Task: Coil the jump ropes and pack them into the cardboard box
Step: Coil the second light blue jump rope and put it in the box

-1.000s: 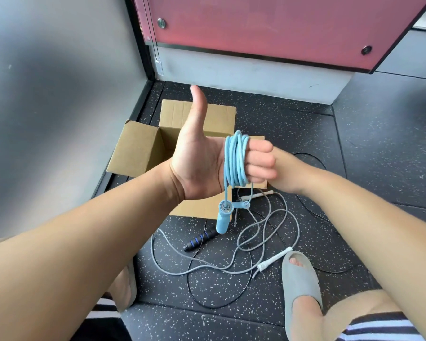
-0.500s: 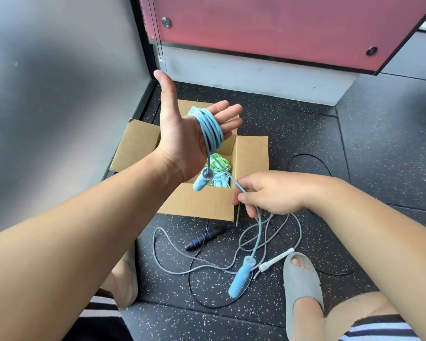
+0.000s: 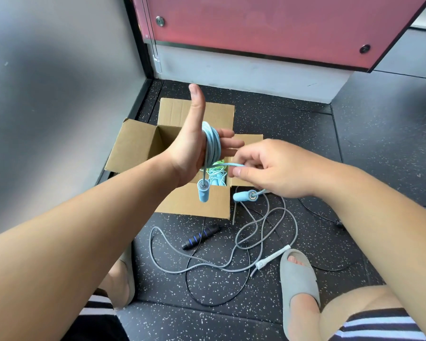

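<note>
Nearest, the person's feet in grey slippers (image 3: 298, 279) stand on the floor (image 3: 354, 168), short of the box (image 3: 133, 146). Between the slippers and the box lie two loose ropes, neither yet coiled. A grey rope (image 3: 273, 256) sprawls in open loops, and a black rope (image 3: 199, 238) has its blue-banded grip just before the box's near flap. Both are judged outstanding work.

Over the box's near edge the left hand (image 3: 190, 153) stands upright, thumb raised, fingers straight and unclenched. It serves as a former: the blue rope (image 3: 212, 143) is wound round the four fingers in several turns. One blue handle (image 3: 203, 191) hangs free below the palm.

At the box's right flap the right hand (image 3: 276, 168) pinches the rope's tail between thumb and fingers, and the second handle (image 3: 244, 195) dangles beneath it. In my judgement the tail is held out sideways so that the last turns bind the coil. Working above the opening would let the coil drop straight in.

Inside the box, green and pale ropes (image 3: 215, 177) are already packed. Beyond the box rises a pink panel (image 3: 256, 25).
</note>
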